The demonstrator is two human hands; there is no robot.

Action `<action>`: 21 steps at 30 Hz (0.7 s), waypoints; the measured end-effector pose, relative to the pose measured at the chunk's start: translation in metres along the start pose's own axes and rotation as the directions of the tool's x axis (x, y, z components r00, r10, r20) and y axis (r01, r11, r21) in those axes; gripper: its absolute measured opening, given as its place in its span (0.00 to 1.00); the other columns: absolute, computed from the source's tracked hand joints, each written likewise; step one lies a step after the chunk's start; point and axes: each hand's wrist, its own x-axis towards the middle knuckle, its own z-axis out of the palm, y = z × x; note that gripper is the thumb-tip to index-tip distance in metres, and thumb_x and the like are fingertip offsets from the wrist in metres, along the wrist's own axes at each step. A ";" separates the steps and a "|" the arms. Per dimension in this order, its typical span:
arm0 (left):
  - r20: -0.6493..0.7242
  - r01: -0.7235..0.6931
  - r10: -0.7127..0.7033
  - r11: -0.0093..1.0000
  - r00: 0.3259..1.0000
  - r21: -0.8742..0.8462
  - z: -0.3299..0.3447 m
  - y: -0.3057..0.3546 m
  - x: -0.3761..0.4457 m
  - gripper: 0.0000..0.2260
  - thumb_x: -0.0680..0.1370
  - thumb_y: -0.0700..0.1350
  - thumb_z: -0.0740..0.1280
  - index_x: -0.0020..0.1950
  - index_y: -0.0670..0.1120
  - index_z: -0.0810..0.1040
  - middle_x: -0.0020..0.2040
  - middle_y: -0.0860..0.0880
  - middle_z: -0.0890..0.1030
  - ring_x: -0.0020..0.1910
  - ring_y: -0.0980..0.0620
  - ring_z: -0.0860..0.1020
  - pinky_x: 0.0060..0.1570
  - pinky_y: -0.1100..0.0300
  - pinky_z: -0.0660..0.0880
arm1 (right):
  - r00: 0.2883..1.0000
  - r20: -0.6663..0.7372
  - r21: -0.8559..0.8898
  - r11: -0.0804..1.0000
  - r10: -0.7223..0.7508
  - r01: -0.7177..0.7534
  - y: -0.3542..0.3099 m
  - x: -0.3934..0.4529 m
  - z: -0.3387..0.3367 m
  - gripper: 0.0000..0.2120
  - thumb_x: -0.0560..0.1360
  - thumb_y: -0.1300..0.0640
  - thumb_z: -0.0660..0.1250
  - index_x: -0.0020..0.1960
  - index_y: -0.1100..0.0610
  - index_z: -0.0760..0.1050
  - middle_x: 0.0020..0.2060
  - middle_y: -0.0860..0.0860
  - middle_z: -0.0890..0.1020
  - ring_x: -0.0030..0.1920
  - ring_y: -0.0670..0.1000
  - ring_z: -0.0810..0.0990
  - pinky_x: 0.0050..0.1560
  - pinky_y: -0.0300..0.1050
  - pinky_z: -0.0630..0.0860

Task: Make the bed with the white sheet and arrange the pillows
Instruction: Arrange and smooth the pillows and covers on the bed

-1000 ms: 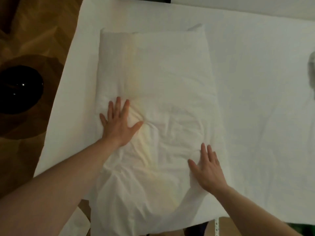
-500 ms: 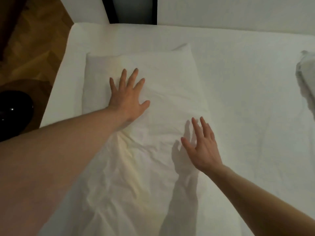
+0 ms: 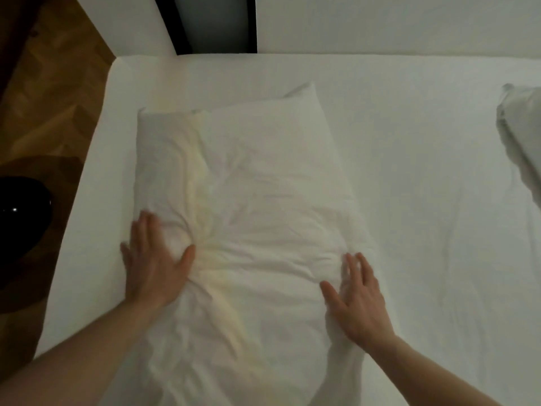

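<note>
A long white pillow (image 3: 257, 200) lies lengthwise on the left half of the bed, its case creased through the middle. The white sheet (image 3: 409, 177) covers the mattress under it, smooth with a few wrinkles at the right. My left hand (image 3: 155, 265) presses flat on the pillow's left edge, fingers spread, bunching the cloth by the thumb. My right hand (image 3: 357, 300) lies flat on the pillow's right edge, fingers apart. Neither hand grips anything. A second pillow (image 3: 524, 142) shows partly at the right border.
Wooden floor (image 3: 49, 92) runs along the bed's left side, with a round black object (image 3: 20, 212) on a dark wooden surface there. White walls and a dark vertical gap (image 3: 210, 22) stand behind the head of the bed.
Both hands have slid back down the pillow toward me. The left hand moved from the upper part to the left edge at mid-length, and the right hand came down onto the right edge.
</note>
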 end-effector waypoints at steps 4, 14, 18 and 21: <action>0.301 0.561 -0.480 0.762 0.824 -0.322 0.006 -0.034 -0.021 0.66 0.57 0.79 0.67 0.82 0.43 0.47 0.80 0.39 0.58 0.76 0.37 0.63 0.75 0.42 0.61 | 0.983 -0.050 0.138 0.976 0.174 -0.166 0.008 0.018 -0.018 0.50 0.73 0.30 0.66 0.84 0.51 0.49 0.83 0.54 0.52 0.81 0.59 0.55 0.79 0.56 0.57; 0.555 0.771 -0.545 0.533 0.629 -0.349 0.052 -0.046 -0.016 0.67 0.52 0.80 0.72 0.79 0.40 0.60 0.76 0.40 0.69 0.70 0.39 0.73 0.71 0.45 0.69 | 0.931 0.162 0.373 0.853 0.327 -0.365 0.033 0.067 -0.024 0.61 0.60 0.21 0.72 0.82 0.51 0.54 0.75 0.47 0.71 0.74 0.54 0.72 0.74 0.51 0.67; 0.608 0.786 -0.506 0.476 0.612 -0.395 0.055 -0.052 -0.011 0.70 0.47 0.79 0.75 0.78 0.38 0.65 0.73 0.40 0.73 0.67 0.41 0.76 0.69 0.45 0.71 | 0.900 0.259 0.459 0.776 0.350 -0.433 0.050 0.069 -0.027 0.64 0.61 0.25 0.76 0.84 0.47 0.46 0.78 0.47 0.68 0.75 0.54 0.70 0.75 0.53 0.66; 0.602 0.783 -0.504 0.457 0.619 -0.422 0.047 -0.057 -0.006 0.66 0.48 0.76 0.78 0.77 0.39 0.67 0.72 0.42 0.75 0.64 0.42 0.78 0.66 0.45 0.73 | 0.932 0.238 0.511 0.781 0.272 -0.358 0.050 0.067 -0.023 0.46 0.66 0.36 0.80 0.77 0.48 0.65 0.65 0.45 0.80 0.60 0.49 0.80 0.63 0.47 0.74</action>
